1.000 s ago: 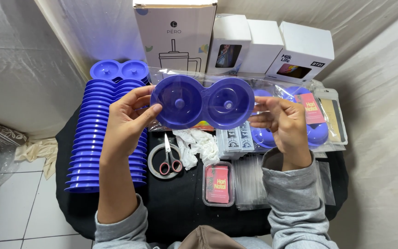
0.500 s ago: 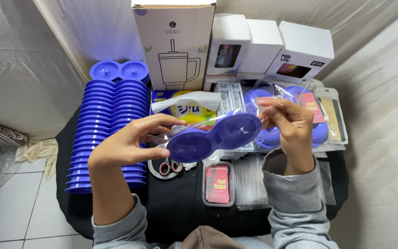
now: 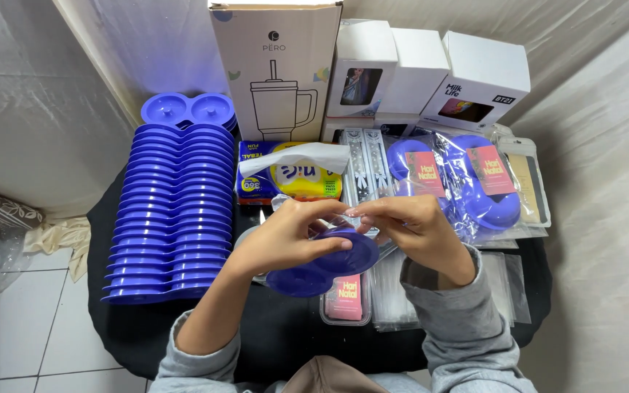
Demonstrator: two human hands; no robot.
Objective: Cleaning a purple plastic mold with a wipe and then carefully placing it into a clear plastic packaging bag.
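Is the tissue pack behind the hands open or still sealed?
Open: a white tissue sticks up out of the top of the yellow and blue tissue pack.

A long stack of blue double-cup trays (image 3: 172, 211) is seen at left, a tissue pack (image 3: 293, 173) at centre, and white cartons (image 3: 431, 73) along the top edge.

Four boxes (image 3: 394, 73); one tissue pack (image 3: 293, 171).
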